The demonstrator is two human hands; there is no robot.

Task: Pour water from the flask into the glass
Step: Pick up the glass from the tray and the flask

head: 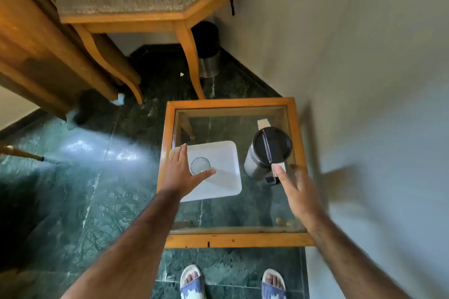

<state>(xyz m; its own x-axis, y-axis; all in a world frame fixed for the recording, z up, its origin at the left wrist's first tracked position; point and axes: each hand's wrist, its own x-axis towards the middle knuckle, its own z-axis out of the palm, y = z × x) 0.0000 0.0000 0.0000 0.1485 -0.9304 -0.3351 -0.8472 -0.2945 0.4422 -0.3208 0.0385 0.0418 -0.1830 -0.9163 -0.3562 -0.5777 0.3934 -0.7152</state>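
Observation:
A steel flask (262, 153) with a black lid stands upright on the right side of a glass-topped wooden table (233, 240). A clear glass (200, 165) stands upright on a white tray (223, 165) at the table's left. My left hand (181, 172) is open beside the glass, fingers along its left side and thumb at its near rim. My right hand (295, 192) is open just in front of the flask, with a fingertip close to the flask's handle; I cannot tell whether it touches.
A wall runs close along the table's right side. Beyond the table stands a larger wooden table (155, 17) with dark items on top, and a metal bin (209, 56) beneath it. My sandalled feet (233, 281) are on green marble floor by the near edge.

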